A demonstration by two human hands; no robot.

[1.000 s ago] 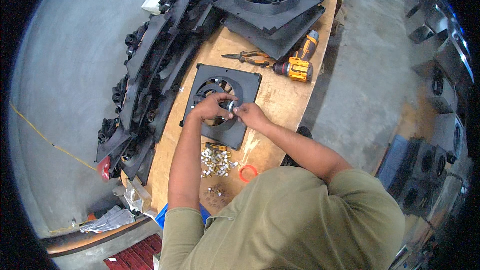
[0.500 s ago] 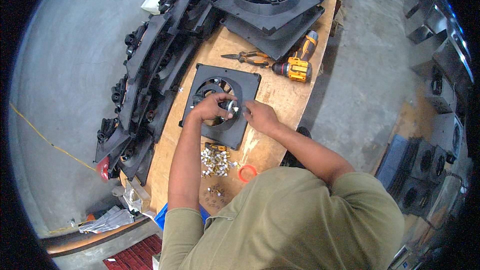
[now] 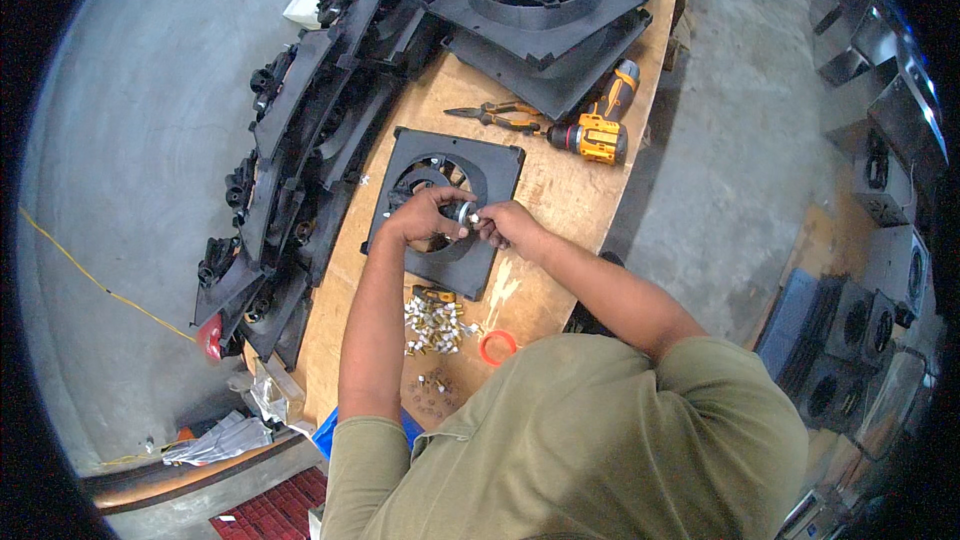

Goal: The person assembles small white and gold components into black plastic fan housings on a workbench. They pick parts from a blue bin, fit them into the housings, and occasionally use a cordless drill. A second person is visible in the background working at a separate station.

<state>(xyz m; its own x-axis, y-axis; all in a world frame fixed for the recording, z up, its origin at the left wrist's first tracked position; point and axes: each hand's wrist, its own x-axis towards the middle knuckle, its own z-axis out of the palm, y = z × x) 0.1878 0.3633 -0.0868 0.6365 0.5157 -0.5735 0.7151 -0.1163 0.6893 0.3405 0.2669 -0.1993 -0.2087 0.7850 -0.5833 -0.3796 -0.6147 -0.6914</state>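
Observation:
A square black fan frame point(image 3: 490, 165) with a round opening lies on the wooden table in front of me. Over its opening, my left hand point(image 3: 425, 215) grips a small round part with a pale rim point(image 3: 464, 211) between thumb and fingers. My right hand point(image 3: 508, 226) has its fingertips pinched together at a small white piece point(image 3: 474, 219) on that part's right side. Whether the right fingers hold anything else is hidden. Just nearer to me is a pile of small white-and-brass fittings point(image 3: 434, 326), with a yellow-black tool point(image 3: 434, 294) at its far edge.
Pliers point(image 3: 495, 116) and a yellow cordless drill point(image 3: 597, 135) lie beyond the frame. More black frames point(image 3: 550, 70) are stacked at the far end, and a long row of them point(image 3: 290, 160) lines the left. An orange ring point(image 3: 497, 347) lies near my body.
My right hand has moved slightly left, its fingertips now meeting the white piece on the round part. My left hand stays nearly in place.

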